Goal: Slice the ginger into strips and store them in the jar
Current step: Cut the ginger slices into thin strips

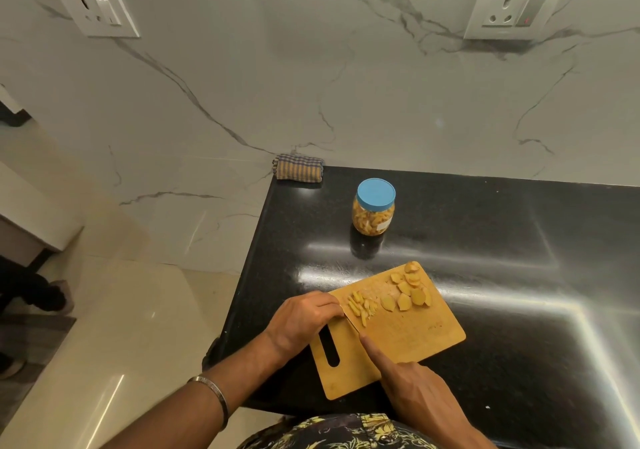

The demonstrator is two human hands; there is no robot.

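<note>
— Grip of the right hand (426, 393)?
— Closed round the handle of the knife (353, 324), handle itself hidden under the palm. Forefinger laid straight along the blade's back, probably to steer the edge and press down.

— And the left hand (301, 320)?
— Curled at the blade's nine o'clock side, knuckles up, fingertips tucked out of view. Cannot tell whether pinning a piece or merely resting. Tucked like that to keep clear of the edge, most likely.

— Where's the ginger?
— In two lots on the board (415, 337). Cut strips (360, 305) heaped just beside the blade, at its one o'clock. Uncut slices (405, 292) lined up further out toward two o'clock, near the far corner, seemingly queued for the knife.

— The jar (374, 211)?
— Upright on the black bench (485, 240), at twelve o'clock from the board and apart from it. Already well filled with yellow pieces, blue lid (375, 194) on. Needs opening before these strips go in.

— Anything else?
— Folded checked cloth (299, 168) at the bench's back edge, eleven o'clock from the jar, against the wall.
</note>
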